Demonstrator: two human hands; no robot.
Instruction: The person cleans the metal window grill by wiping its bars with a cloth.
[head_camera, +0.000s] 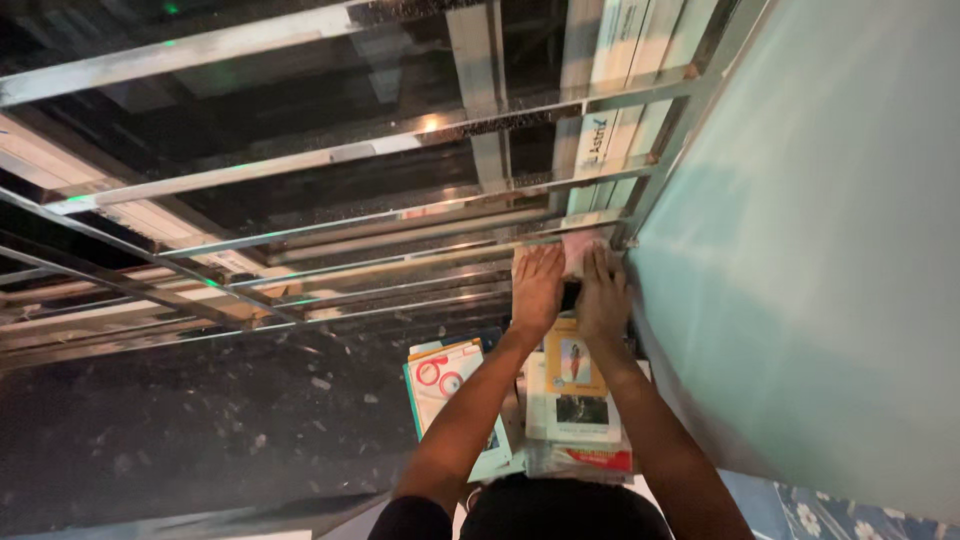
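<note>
Head camera looks down past metal shelves (330, 155) to where both arms reach forward side by side. Left hand (537, 285) and right hand (603, 290) lie flat and close together, fingers stretched, pressing on a pale pinkish packet (577, 250) tucked at the far corner where the shelf rails meet the pale green wall (800, 250); whether any finger curls around it I cannot tell, since the palms cover most of it. A small dark thing shows in the gap between the hands, too hidden to name. Pressing flat probably keeps the packet square against the corner. Below the wrists a stack of booklets (570, 400) sits beside the wall, and a teal booklet with red circles (450, 395) lies just to its left on the dark speckled counter (200, 440). The wall closes off the right side; open counter lies to the left.
</note>
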